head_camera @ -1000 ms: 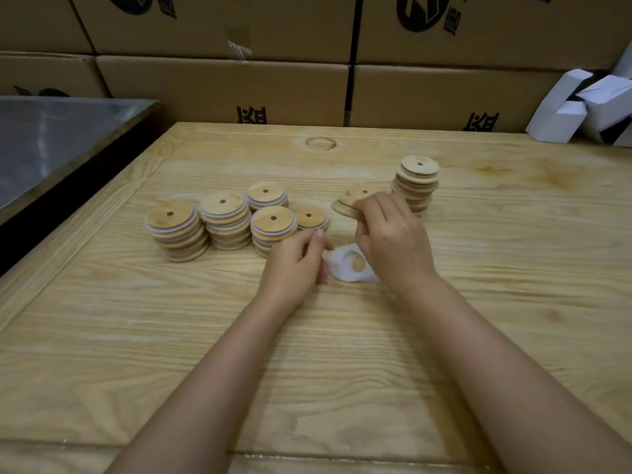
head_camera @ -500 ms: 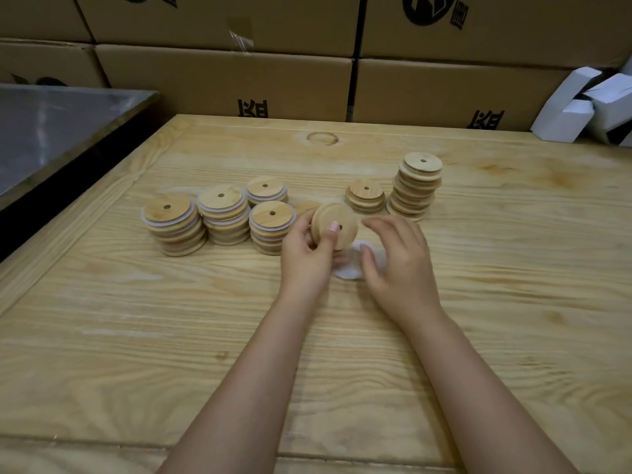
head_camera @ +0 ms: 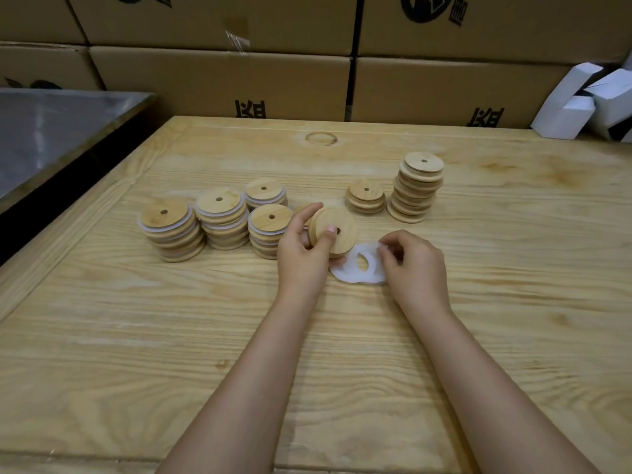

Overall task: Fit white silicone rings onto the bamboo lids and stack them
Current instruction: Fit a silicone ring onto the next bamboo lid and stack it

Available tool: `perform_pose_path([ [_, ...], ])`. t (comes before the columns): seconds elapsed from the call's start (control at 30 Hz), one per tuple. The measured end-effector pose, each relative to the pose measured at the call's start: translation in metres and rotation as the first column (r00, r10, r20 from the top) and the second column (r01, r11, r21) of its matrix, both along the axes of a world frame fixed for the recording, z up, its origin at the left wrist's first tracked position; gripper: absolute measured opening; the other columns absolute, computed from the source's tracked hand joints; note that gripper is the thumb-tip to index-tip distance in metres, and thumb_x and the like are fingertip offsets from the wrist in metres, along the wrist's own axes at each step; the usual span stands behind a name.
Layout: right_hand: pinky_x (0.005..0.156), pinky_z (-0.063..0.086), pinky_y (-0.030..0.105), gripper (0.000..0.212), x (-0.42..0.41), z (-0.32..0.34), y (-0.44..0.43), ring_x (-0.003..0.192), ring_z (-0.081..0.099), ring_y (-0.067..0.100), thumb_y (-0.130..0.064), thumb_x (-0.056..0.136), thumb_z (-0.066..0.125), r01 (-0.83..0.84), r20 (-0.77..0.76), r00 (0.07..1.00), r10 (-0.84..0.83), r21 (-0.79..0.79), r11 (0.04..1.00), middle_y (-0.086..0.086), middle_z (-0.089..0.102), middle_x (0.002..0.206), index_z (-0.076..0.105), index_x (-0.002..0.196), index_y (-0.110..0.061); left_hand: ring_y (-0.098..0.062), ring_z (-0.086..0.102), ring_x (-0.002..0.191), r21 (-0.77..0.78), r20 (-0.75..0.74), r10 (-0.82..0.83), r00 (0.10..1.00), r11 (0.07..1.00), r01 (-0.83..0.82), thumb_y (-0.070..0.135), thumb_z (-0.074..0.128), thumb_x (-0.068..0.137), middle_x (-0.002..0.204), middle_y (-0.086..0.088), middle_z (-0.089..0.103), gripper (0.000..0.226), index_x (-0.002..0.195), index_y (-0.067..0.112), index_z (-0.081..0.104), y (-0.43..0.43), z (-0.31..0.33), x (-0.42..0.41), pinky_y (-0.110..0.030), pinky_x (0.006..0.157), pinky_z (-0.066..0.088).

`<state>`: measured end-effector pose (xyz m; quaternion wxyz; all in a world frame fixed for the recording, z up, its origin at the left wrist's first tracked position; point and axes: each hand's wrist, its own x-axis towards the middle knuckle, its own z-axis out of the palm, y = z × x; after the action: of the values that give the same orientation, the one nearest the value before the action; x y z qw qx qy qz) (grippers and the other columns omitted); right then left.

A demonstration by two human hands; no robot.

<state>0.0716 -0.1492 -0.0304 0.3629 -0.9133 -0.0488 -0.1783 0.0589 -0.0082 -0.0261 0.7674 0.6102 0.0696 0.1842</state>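
My left hand [head_camera: 302, 249] grips a bamboo lid [head_camera: 337, 229], tilted on edge, thumb near its centre hole. Just right of it lie white silicone rings [head_camera: 359, 271] in a small pile on the wooden table [head_camera: 171, 336]. My right hand [head_camera: 413, 265] pinches the top ring at its right edge. To the left stand several stacks of lids with white rings fitted [head_camera: 222, 217]. Behind, at the right, stand a short stack [head_camera: 366, 196] and a tall stack [head_camera: 417, 186] of bare bamboo lids.
Cardboard boxes [head_camera: 222, 83] line the far edge of the table. White paper cartons [head_camera: 581, 100] lie at the back right. A metal-topped surface [head_camera: 51, 131] sits to the left, separated by a dark gap.
My left hand took the bamboo lid from the right hand and holds it up. My right hand dropped to the white rings and now pinches one.
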Motion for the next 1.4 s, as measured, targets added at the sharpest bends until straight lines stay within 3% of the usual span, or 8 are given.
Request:
perform_pose_path([
  [0.13,0.076,0.043,0.034,0.005,0.001,0.0,0.001,0.086,0.058,0.026,-0.01,0.088,0.061,0.013,0.042,0.999,-0.015,0.053,0.999,0.006,0.067,0.086,0.064,0.086,-0.006,-0.008,0.065,0.082,0.004,0.036,-0.009,0.999,1.0,0.009,0.003,0.059,0.09,0.089,-0.001,0.06,0.033,0.107,0.031,0.06,0.002,0.001,-0.001,-0.032,0.06,0.059],
  [0.43,0.076,0.038,0.022,0.004,-0.008,0.005,0.009,0.083,0.053,0.016,-0.003,0.086,0.061,-0.287,0.181,0.946,0.269,0.08,0.954,0.002,0.06,0.083,0.061,0.083,-0.005,-0.021,0.063,0.105,0.001,0.068,0.011,0.998,1.0,-0.011,-0.002,0.057,0.089,0.106,0.003,0.067,0.037,0.102,0.032,0.064,0.002,0.004,-0.003,-0.038,0.082,0.056],
  [0.57,0.08,0.04,0.024,0.004,-0.012,0.007,0.015,0.084,0.051,0.012,-0.002,0.086,0.059,-0.369,0.31,0.898,0.311,0.147,0.918,0.002,0.059,0.085,0.062,0.084,-0.004,-0.009,0.061,0.087,0.049,0.088,-0.016,0.996,0.999,0.012,-0.003,0.055,0.089,0.108,-0.013,0.066,0.034,0.111,0.021,0.063,0.0,0.007,-0.005,-0.028,0.082,0.053],
  [0.67,0.086,0.042,0.028,0.004,-0.013,0.007,0.018,0.093,0.054,0.015,-0.002,0.086,0.062,-0.362,0.345,0.899,0.271,0.234,0.902,0.002,0.057,0.092,0.064,0.084,-0.005,0.004,0.058,0.077,0.108,0.124,-0.063,0.99,0.993,0.049,-0.008,0.053,0.088,0.094,0.002,0.065,0.034,0.113,0.014,0.061,-0.003,0.009,-0.007,-0.012,0.074,0.044],
  [0.83,0.087,0.047,0.034,0.01,-0.01,0.007,0.017,0.098,0.056,0.011,0.0,0.084,0.064,-0.271,0.289,0.946,0.146,0.46,0.846,-0.002,0.056,0.097,0.063,0.081,-0.01,-0.018,0.055,0.08,0.119,0.129,-0.149,0.98,0.984,0.134,-0.01,0.054,0.086,0.085,-0.008,0.06,0.026,0.101,0.009,0.062,-0.006,0.008,-0.009,-0.035,0.075,0.046],
  [0.93,0.082,0.05,0.039,0.012,-0.007,0.007,0.017,0.095,0.059,0.013,0.0,0.084,0.065,-0.249,0.238,0.962,0.135,0.557,0.792,-0.004,0.06,0.093,0.062,0.079,-0.01,-0.018,0.054,0.073,0.121,0.131,-0.166,0.977,0.981,0.15,-0.008,0.055,0.086,0.078,-0.008,0.056,0.023,0.09,0.014,0.056,-0.005,0.008,-0.011,-0.035,0.07,0.045],
  [1.17,0.076,0.051,0.028,0.007,-0.007,0.006,0.016,0.091,0.062,0.014,-0.002,0.083,0.067,-0.215,0.204,0.973,0.112,0.61,0.762,0.003,0.065,0.091,0.066,0.08,-0.008,-0.018,0.053,0.077,0.123,0.175,-0.156,0.972,0.983,0.136,0.014,0.054,0.081,0.077,0.002,0.055,0.001,0.081,0.013,0.053,-0.005,0.006,-0.012,-0.043,0.07,0.045],
  [1.4,0.078,0.048,0.021,0.014,-0.005,0.007,0.016,0.091,0.063,0.013,-0.001,0.082,0.068,-0.221,0.2,0.972,0.121,0.619,0.754,0.0,0.066,0.09,0.067,0.079,-0.015,-0.006,0.059,0.077,0.285,0.148,-0.044,0.988,0.959,0.0,0.006,0.058,0.09,0.082,0.007,0.06,0.02,0.082,0.023,0.052,-0.006,0.0,-0.008,-0.025,0.075,0.048],
])
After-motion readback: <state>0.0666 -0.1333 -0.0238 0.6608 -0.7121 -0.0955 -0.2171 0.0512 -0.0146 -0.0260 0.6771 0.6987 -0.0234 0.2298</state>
